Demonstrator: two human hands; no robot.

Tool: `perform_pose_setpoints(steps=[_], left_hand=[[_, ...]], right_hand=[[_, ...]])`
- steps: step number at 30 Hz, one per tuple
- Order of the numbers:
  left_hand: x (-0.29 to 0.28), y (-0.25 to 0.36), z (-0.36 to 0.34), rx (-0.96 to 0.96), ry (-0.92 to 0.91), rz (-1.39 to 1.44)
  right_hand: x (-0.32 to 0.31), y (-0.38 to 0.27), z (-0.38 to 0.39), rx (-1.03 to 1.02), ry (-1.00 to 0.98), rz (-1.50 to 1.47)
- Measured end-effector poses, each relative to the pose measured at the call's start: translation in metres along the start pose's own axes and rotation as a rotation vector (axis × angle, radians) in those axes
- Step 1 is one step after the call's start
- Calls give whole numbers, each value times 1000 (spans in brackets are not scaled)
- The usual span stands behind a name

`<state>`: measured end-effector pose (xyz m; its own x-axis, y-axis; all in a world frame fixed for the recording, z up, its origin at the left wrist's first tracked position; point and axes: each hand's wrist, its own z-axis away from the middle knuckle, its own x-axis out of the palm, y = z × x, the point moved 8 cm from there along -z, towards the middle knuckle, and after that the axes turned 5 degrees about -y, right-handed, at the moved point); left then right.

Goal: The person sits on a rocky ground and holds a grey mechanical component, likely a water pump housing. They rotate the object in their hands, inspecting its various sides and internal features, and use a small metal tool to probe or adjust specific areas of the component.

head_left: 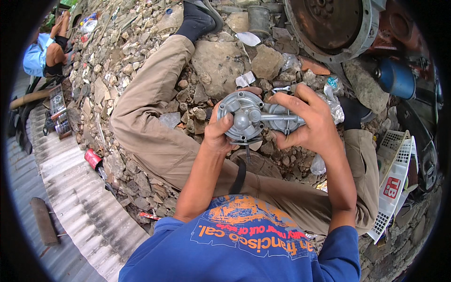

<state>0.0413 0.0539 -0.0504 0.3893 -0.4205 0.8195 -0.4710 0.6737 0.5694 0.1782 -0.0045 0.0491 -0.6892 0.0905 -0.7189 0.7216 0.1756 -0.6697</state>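
Note:
Above my lap I hold a grey cast-metal part with a round, domed housing [241,117] that has bolt holes round its rim. A short tube runs from it to a second round section. Whether the two sections are one piece, I cannot tell. My left hand [219,133] is wrapped round the domed housing, its thumb lying on the face. My right hand [307,117] grips the second section between thumb and fingers, partly hiding it. Under the part, a thin dark piece sticks out toward me. A small wrench-like metal tool [282,88] lies on the stones just beyond my right hand.
Rubble and flat stones [218,68] cover the ground. A large round metal housing [329,23] and a blue cylinder [397,79] stand at the far right. A white plastic basket [392,188] lies at right. Corrugated sheets [70,178] lie at left. Another person [47,51] sits far left.

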Motion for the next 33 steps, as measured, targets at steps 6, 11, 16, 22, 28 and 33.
perform_pose_setpoints(steps=[6, 11, 16, 22, 28, 33], left_hand=[[-1, 2, 2, 6, 36, -43], [0, 4, 2, 1, 14, -97], [0, 3, 2, 9, 18, -99], [2, 7, 1, 69, 46, -107], [2, 7, 1, 67, 35, -108], [-2, 7, 0, 99, 53, -106]], right_hand=[[2, 3, 1, -9, 11, 7], [2, 6, 1, -9, -6, -9], [0, 3, 1, -6, -20, -18], [-1, -1, -1, -6, -12, -2], [-2, 1, 0, -5, -18, -13], [0, 6, -2, 19, -24, -34]])
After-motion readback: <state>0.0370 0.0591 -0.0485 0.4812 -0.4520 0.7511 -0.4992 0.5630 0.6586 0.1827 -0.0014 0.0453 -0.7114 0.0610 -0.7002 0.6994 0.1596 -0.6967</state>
